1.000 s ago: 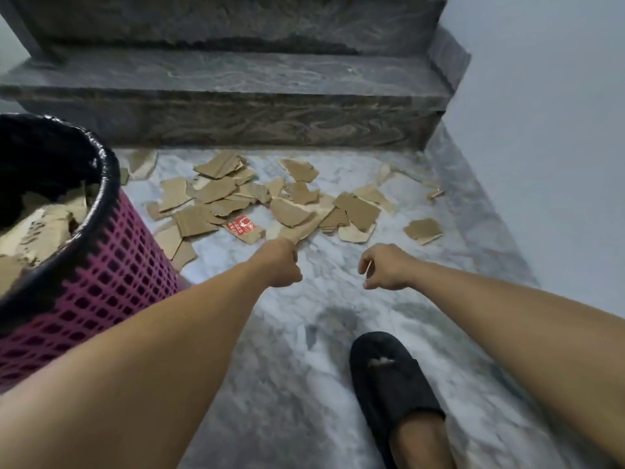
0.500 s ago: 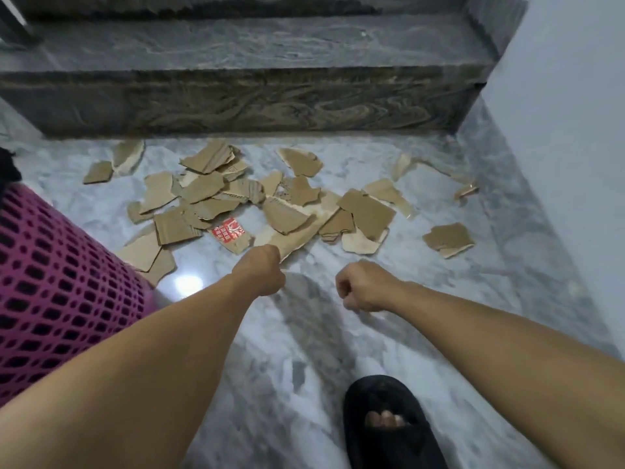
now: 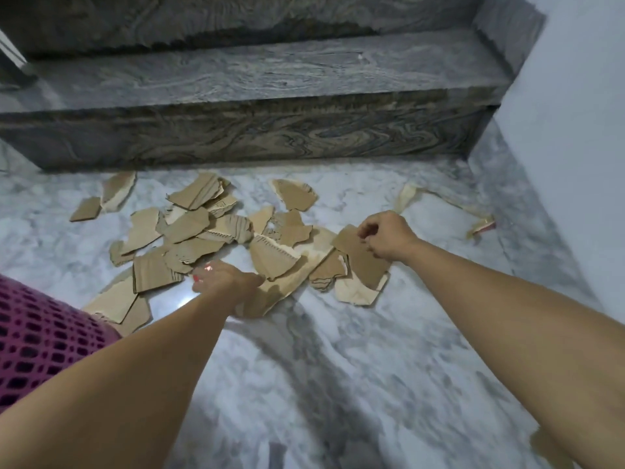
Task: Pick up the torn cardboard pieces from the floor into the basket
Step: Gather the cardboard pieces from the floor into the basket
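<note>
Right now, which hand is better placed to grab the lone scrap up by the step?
Probably the left hand. The small scrap lies on the left, apart from the pile. The right hand is across the pile, its fingers touching a brown piece.

The left hand [image 3: 225,280] lies palm-down on the near edge of the torn cardboard pieces [image 3: 203,228], fingers curled over a red-printed scrap [image 3: 207,268]. The right hand [image 3: 387,236] pinches the top of a brown piece [image 3: 363,262] just to its left. Beyond both hands a grey stone step [image 3: 257,82] crosses the marble floor [image 3: 338,367]. The pink basket [image 3: 44,340] sits left of the left forearm.
</note>
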{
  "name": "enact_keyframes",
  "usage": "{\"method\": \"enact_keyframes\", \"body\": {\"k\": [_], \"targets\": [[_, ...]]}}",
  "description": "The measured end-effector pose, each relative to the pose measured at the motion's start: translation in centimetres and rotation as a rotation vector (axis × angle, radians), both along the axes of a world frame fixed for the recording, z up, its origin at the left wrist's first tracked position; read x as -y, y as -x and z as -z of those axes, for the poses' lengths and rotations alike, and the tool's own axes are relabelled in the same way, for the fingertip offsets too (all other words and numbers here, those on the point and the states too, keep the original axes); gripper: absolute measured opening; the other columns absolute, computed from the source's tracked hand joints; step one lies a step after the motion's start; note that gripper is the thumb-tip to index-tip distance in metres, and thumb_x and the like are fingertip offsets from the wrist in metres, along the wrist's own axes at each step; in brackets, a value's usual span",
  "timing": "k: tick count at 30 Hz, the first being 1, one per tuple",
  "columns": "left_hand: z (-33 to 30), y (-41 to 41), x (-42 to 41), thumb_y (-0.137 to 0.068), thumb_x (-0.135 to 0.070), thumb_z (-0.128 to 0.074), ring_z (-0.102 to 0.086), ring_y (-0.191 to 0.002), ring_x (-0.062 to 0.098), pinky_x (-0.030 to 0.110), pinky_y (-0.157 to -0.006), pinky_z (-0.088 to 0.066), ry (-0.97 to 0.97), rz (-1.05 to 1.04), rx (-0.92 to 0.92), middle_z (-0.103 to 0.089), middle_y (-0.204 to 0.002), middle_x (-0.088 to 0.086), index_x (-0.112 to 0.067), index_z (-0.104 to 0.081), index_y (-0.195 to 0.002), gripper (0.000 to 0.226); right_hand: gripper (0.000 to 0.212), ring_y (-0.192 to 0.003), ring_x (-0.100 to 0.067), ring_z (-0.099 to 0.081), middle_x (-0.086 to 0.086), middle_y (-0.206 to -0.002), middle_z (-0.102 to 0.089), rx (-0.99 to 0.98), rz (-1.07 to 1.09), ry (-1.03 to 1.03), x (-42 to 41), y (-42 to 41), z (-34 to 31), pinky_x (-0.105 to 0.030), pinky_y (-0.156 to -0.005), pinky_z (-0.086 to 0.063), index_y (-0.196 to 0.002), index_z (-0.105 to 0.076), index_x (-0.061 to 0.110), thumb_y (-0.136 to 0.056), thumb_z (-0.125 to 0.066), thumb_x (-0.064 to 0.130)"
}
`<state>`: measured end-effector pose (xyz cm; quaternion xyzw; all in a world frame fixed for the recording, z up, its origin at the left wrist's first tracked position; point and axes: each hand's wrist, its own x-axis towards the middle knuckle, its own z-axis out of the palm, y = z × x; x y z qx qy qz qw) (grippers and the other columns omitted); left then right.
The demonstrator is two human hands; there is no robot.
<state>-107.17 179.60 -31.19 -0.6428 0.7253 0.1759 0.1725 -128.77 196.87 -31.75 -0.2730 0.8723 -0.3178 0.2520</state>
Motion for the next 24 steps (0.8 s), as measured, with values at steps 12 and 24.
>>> {"method": "enact_keyframes", "body": {"k": [12, 24], "targets": [[3.1, 1.5, -0.7, -0.045, -0.078, -0.074, -0.045, -0.121, 0.034, 0.039, -0.099, -0.038, 0.075, 0.088, 0.021, -0.048, -0.13, 0.014, -0.013, -0.042, -0.13, 0.112, 0.062, -0.108, -0.026, -0.057, -0.005, -0.121, -0.054, -0.143, -0.013, -0.511, -10.4, 4.1, -0.4, -0.039, -0.092, -0.053, -0.112, -0.062, 0.022, -0.057, -0.084, 0.036], [3.8, 3.1, -0.5, -0.058, -0.017, -0.09, -0.05, -0.121, 0.035, 0.04, -0.1, -0.046, -0.076, -0.103, -0.431, -0.053, -0.126, 0.018, -0.005, -0.039, -0.126, 0.086, 0.033, -0.084, -0.024, -0.065, -0.013, -0.092, -0.071, 0.072, 0.007, -0.397, -6.5, 3.7, -2.2, -0.029, -0.067, -0.045, -0.087, -0.072, 0.001, -0.081, -0.078, 0.033]]}}
